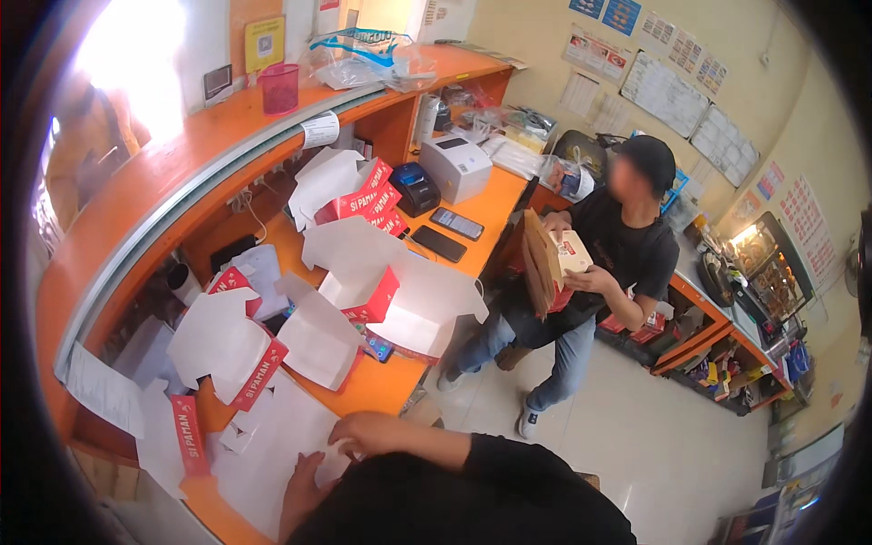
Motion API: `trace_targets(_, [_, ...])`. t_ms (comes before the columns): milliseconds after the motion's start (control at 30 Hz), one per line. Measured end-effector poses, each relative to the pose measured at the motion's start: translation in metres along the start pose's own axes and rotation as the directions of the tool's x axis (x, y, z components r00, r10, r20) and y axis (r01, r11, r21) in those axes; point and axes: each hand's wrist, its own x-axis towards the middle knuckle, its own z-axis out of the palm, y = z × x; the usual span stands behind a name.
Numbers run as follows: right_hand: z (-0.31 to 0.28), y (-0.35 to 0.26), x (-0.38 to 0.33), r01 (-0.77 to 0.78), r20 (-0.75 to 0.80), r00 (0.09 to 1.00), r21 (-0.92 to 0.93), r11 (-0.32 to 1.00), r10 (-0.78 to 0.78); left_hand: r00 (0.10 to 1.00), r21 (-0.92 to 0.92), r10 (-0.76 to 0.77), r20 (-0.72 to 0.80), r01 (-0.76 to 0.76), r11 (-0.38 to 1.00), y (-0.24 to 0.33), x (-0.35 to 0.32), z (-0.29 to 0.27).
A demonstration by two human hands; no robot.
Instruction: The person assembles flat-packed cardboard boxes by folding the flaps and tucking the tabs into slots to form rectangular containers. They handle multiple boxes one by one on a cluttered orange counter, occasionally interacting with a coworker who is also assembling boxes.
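Note:
At the front of the orange counter (207, 413) lies an unfolded white cardboard food box (265, 451), inner side up. My right hand (371, 433) comes in from the right with its fingers bent, pinching a small flap at the box's near edge. Close beside it, my left hand (307, 495) grips the same edge, thumb and fingers bent around the card; part of it is hidden by my dark clothing. Several open red-and-white food boxes (227, 350) stand just beyond, their white lids raised. One open box (318, 338) sits directly past my hands.
Phones (457, 223), a black card terminal (416, 189) and a white label printer (456, 168) are farther back. A raised orange ledge (195, 136) bounds the left side. On the right, a seated co-worker (627, 209) holds a brown paper bag (540, 263) and a food box (574, 254).

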Motion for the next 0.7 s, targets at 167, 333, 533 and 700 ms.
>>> trace_targets(167, [0.026,-0.001,0.015,-0.039,0.269,0.957,-0.252,0.967,0.109,0.999,-0.079,0.017,-0.037,-0.02,0.997,0.0,0.003,-0.004])
trace_targets(333, [0.018,-0.009,0.023,-0.061,0.346,0.923,-0.292,0.955,0.165,0.999,-0.184,-0.025,-0.041,0.017,0.983,-0.006,0.005,-0.01])
trace_targets(533, [0.016,0.005,0.042,-0.116,0.395,0.89,-0.286,0.951,0.227,0.975,-0.171,-0.221,-0.002,0.217,0.961,0.012,0.01,-0.021])
trace_targets(700, [-0.008,-0.038,0.026,-0.244,0.345,0.89,-0.194,0.95,0.299,0.938,-0.278,-0.32,-0.133,0.275,0.921,0.002,-0.004,-0.011])
